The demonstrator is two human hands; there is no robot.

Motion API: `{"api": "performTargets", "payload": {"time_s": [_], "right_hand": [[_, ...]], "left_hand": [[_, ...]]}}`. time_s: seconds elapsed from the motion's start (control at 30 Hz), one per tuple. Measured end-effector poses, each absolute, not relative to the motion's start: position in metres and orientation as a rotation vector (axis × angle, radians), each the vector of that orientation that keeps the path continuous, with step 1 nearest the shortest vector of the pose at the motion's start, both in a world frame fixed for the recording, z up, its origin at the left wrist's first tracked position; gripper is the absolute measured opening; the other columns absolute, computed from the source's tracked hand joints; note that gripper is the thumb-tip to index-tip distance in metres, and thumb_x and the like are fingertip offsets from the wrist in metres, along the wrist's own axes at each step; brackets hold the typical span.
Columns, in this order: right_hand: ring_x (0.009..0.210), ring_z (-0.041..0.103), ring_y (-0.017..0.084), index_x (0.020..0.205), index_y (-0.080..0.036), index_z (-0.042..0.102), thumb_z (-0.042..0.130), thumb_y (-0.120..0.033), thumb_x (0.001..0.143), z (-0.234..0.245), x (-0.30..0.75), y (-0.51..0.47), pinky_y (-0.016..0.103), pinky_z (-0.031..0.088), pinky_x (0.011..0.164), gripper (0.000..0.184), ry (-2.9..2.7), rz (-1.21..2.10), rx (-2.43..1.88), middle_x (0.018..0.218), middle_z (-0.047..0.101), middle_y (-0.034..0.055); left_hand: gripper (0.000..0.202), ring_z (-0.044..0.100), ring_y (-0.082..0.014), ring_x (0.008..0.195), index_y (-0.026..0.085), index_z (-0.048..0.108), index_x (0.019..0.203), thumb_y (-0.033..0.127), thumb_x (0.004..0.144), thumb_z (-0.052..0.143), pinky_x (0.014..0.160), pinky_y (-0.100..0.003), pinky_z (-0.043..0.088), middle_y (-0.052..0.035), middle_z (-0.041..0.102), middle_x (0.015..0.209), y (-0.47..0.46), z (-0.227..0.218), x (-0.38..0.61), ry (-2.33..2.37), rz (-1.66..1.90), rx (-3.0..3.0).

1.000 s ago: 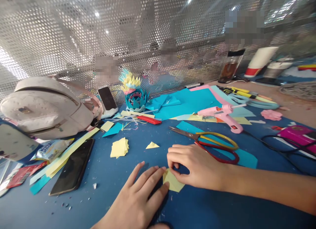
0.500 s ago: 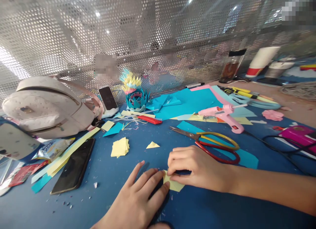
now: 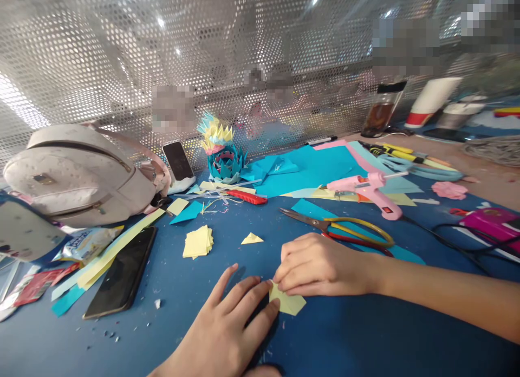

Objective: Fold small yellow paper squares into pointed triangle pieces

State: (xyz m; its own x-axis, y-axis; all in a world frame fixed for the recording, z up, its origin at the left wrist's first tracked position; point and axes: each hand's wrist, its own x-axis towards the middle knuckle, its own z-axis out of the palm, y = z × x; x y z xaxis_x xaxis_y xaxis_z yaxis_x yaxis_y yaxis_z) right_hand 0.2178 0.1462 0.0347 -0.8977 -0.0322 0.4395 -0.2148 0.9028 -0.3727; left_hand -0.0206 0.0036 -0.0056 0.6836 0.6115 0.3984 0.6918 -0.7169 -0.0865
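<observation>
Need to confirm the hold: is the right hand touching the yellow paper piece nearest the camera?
Touching. The head view shows the right hand pressing its fingertips onto the yellow paper, no gap between.

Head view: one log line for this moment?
left hand flat, touching yellow paper piece | right hand curled on its top edge | paper on blue table | scissors beyond right hand

One head-worn camera looks forward and down, close over the blue table (image 3: 365,339), toward a perforated screen (image 3: 122,52).
</observation>
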Motion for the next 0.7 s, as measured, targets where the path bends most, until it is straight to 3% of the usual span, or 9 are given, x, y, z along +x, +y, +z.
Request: {"api": "performTargets", "payload": {"time_s": [0.17, 0.33, 0.5, 0.7], "right_hand": [[0.086, 0.065, 0.017, 0.102, -0.015, 0.074, 0.044, -0.027, 0.110, 0.0349, 0.2188, 0.1475, 0.032, 0.045, 0.075, 0.033, -2.651, 0.532, 0.218, 0.101, 0.078, 0.0074], [0.086, 0.064, 0.017, 0.100, -0.016, 0.073, 0.044, -0.027, 0.109, 0.0348, 0.2190, 0.1469, 0.032, 0.045, 0.074, 0.033, -2.656, 0.507, 0.219, 0.100, 0.078, 0.0063], [0.085, 0.062, 0.016, 0.099, -0.016, 0.073, 0.042, -0.027, 0.110, 0.0345, 0.2193, 0.1454, 0.031, 0.043, 0.073, 0.035, -2.666, 0.485, 0.207, 0.099, 0.077, 0.0057], [0.084, 0.060, 0.016, 0.098, -0.016, 0.072, 0.038, -0.027, 0.111, 0.0367, 0.2206, 0.1426, 0.032, 0.041, 0.072, 0.038, -2.699, 0.365, 0.187, 0.102, 0.077, 0.0040]], "left_hand": [[0.068, 0.051, -0.0247, 0.136, 0.018, 0.058, 0.140, 0.070, 0.103, 0.033, 0.130, -0.052, 0.005, -0.0084, 0.060, 0.143, 0.0036, -0.0061, -0.0210, -1.039, -0.498, -2.665], [0.068, 0.051, -0.0246, 0.135, 0.018, 0.058, 0.139, 0.070, 0.103, 0.033, 0.130, -0.051, 0.004, -0.0081, 0.061, 0.142, 0.0038, -0.0069, -0.0209, -1.050, -0.507, -2.665], [0.068, 0.051, -0.0262, 0.135, 0.018, 0.058, 0.141, 0.070, 0.102, 0.036, 0.129, -0.054, 0.015, -0.0092, 0.061, 0.141, 0.0040, -0.0070, -0.0208, -1.042, -0.474, -2.667], [0.068, 0.050, -0.0262, 0.136, 0.018, 0.058, 0.140, 0.070, 0.103, 0.034, 0.129, -0.053, 0.013, -0.0103, 0.060, 0.141, 0.0037, -0.0063, -0.0211, -1.050, -0.501, -2.671]]}}
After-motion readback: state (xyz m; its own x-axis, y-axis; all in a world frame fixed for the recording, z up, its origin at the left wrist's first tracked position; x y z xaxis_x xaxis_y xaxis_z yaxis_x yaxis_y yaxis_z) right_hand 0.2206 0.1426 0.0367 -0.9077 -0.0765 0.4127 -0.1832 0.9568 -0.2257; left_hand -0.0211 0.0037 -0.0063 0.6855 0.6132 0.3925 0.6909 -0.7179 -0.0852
